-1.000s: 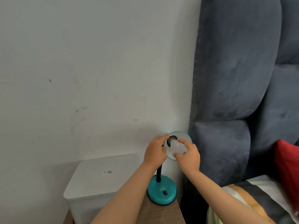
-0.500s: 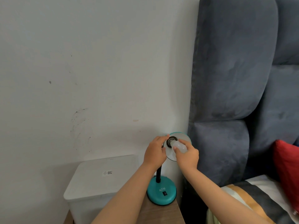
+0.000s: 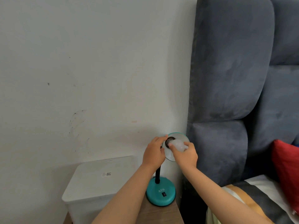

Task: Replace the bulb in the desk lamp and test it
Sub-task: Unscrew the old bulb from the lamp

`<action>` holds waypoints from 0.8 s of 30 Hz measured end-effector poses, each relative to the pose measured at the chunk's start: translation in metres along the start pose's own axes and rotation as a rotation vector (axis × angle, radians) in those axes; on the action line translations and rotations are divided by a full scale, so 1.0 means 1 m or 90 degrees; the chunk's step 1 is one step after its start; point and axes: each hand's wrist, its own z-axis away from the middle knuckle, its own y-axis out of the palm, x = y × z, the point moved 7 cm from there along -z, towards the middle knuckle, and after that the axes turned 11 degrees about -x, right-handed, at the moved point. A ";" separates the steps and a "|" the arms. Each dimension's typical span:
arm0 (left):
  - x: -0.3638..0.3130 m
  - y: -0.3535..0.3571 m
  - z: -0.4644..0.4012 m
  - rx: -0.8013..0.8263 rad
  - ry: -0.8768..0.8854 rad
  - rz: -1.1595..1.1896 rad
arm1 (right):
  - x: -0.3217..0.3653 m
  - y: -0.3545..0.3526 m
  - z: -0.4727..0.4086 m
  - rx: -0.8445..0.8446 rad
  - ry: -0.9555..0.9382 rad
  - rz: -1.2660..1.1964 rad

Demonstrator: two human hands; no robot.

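Head view: compared with a second ago the right hand [image 3: 186, 155] has shifted round the bulb [image 3: 178, 145], fingers wrapped on it, its base at the socket [image 3: 169, 141], so I'd guess it's mid-twist, seated or not I can't tell. The left hand [image 3: 154, 153] grips the shade [image 3: 179, 136] rim as before. The switch [image 3: 164, 194] on the teal base [image 3: 160, 195] is untouched. A white box [image 3: 97, 177] sits beside it, headboard [image 3: 226, 94] close on the right, nothing really blocking.
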 end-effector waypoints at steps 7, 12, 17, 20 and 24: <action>0.002 0.000 0.000 0.002 0.001 -0.002 | -0.002 0.004 -0.002 0.011 -0.019 -0.003; 0.001 0.000 0.000 0.004 0.009 -0.009 | -0.003 0.003 -0.004 0.024 -0.077 0.034; 0.002 0.001 -0.001 0.001 0.010 -0.015 | -0.004 0.002 -0.006 0.016 -0.079 0.029; 0.001 0.001 -0.001 0.004 0.010 -0.022 | -0.004 -0.003 -0.005 0.013 -0.073 0.017; 0.000 0.003 -0.002 0.023 0.002 -0.033 | 0.000 -0.012 -0.003 0.014 -0.085 0.025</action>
